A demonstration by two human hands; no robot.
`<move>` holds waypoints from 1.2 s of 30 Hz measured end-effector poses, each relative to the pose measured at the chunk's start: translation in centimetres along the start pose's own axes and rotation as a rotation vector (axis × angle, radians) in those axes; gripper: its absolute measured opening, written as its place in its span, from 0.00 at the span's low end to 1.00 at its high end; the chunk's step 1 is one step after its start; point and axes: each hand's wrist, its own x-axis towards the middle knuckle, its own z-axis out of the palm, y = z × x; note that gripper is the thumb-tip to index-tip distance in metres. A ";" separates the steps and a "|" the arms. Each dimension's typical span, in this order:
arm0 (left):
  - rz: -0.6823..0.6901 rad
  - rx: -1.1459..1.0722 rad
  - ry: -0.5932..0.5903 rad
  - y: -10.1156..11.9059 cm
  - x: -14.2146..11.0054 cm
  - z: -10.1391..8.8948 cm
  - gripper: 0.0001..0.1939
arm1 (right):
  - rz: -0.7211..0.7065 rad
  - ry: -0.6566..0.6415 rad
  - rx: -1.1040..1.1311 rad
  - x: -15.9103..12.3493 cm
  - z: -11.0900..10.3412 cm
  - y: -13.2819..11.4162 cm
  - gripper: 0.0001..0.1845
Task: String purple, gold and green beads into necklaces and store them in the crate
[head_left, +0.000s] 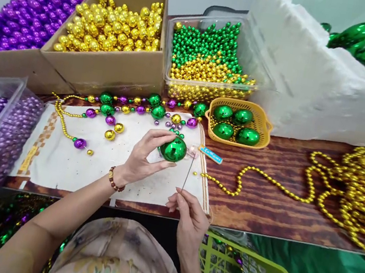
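Note:
My left hand (147, 154) grips a large shiny green bead (175, 149) between thumb and fingers, raised over the white cloth (93, 173). Lower and to the right, my right hand (191, 214) pinches the end of a long thin needle (188, 172) that points up and away, its tip apart from the bead. Behind them a strand of green, purple and gold beads (141, 109) lies along the cloth's far edge. Loose gold beads (109, 134) and small green beads (179, 133) rest nearby. A blue-labelled tool (211, 154) lies right of the bead.
An orange basket (265, 138) holds several large green beads. Boxes of purple beads (28, 15) and gold beads (113, 24) stand behind, beside a clear bin (207, 85). Gold bead chain (360, 197) is piled on the right. A foam box (312, 101) and a green crate (253, 258) flank the table.

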 end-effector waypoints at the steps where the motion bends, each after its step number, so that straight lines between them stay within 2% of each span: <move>1: -0.014 0.004 0.006 -0.1 -0.1 -0.4 0.35 | 0.000 -0.008 -0.002 -0.1 0.1 0.1 0.08; 9: -0.107 -0.089 0.070 -0.3 0.0 -2.6 0.31 | 0.010 -0.078 -0.017 -0.3 0.9 0.6 0.08; 14: -0.151 -0.199 0.068 -0.1 0.0 -2.9 0.31 | 0.011 -0.114 -0.020 -0.5 1.3 0.8 0.08; 19: -0.253 -0.377 0.170 0.1 0.8 -3.2 0.27 | -0.021 -0.172 -0.059 -0.9 1.6 1.1 0.09; 24: -0.375 -0.502 0.218 0.1 1.7 -3.6 0.24 | -0.019 -0.196 -0.099 -0.6 2.3 1.5 0.09; 28: -0.421 -0.557 0.216 0.2 1.7 -3.7 0.24 | -0.015 -0.194 -0.101 -0.3 2.7 1.8 0.09; 36: -0.430 -0.561 0.169 0.4 1.2 -3.8 0.24 | -0.002 -0.195 -0.084 -0.2 3.0 2.0 0.10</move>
